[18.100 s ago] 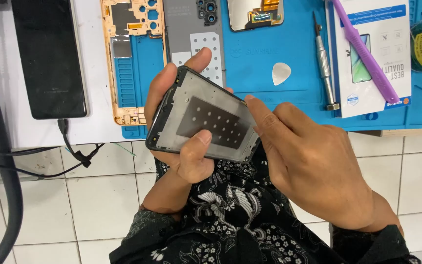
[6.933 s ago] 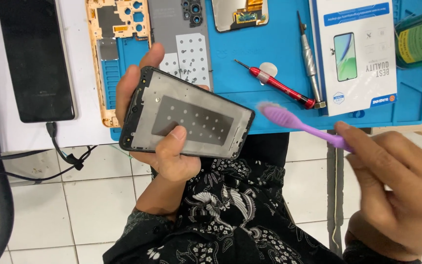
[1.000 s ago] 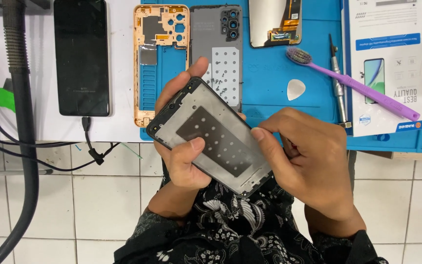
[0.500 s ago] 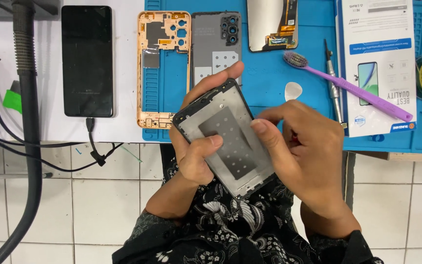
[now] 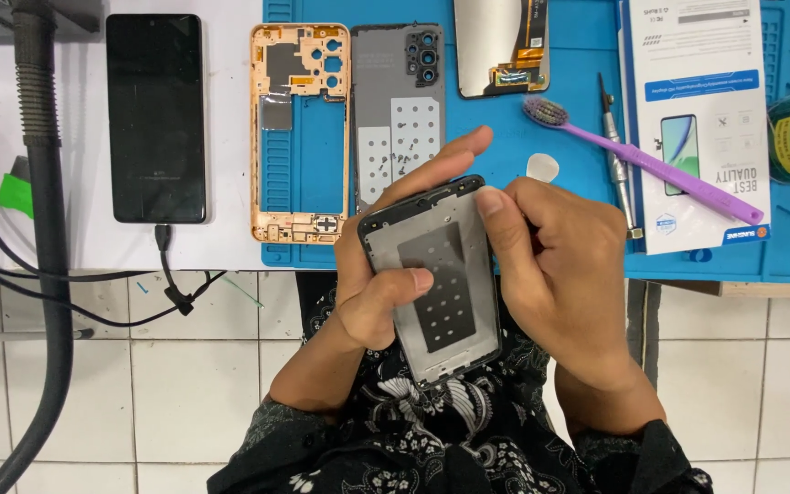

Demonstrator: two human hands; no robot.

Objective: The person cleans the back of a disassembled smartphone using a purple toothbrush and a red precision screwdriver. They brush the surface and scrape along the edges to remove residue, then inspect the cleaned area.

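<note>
My left hand [image 5: 386,274] holds a grey phone frame [image 5: 439,284] with a dark perforated patch in its middle, thumb across its face and fingers behind it. The frame stands nearly upright over my lap, just off the table's front edge. My right hand [image 5: 564,284] is curled against the frame's right edge, its index fingertip pressing the upper right corner. Whether that hand also holds a small tool, I cannot tell. My dark patterned sleeves show below.
A blue work mat [image 5: 560,137] carries an orange phone mid-frame [image 5: 299,137], a grey back cover [image 5: 400,101], a screen part [image 5: 502,46], a purple toothbrush [image 5: 642,160], a screwdriver [image 5: 619,155], a white pick [image 5: 542,166] and a printed box [image 5: 701,119]. A black phone [image 5: 155,114] lies left, cabled.
The phone frame has turned from a slant to nearly upright in my left hand. My right hand stays at its right edge, now pressing the upper corner.
</note>
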